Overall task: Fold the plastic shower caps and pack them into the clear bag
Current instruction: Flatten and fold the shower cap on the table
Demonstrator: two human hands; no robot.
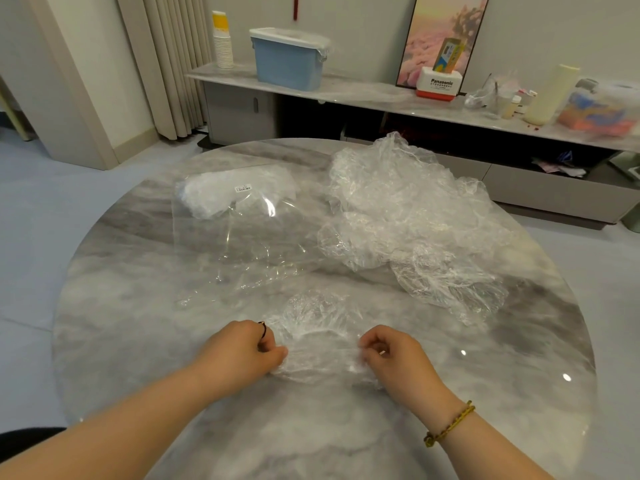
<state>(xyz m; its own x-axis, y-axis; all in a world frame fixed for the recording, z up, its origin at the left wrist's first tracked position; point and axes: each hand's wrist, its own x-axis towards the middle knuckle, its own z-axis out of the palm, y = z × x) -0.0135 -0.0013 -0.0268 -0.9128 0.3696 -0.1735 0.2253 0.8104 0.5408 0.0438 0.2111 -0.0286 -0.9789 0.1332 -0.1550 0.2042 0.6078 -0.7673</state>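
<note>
On the near part of the round grey marbled worktop (138,306), the left hand (239,348) and the right hand (394,358) each pinch, with curled fingers, an opposite side of one crumpled clear plastic shower cap (318,327) lying between them. Beyond it to the left lies the flat clear plastic bag (239,244), with a white bundle of folded caps (207,199) at its far end. A loose heap of crumpled clear shower caps (408,216) sits to the right.
</note>
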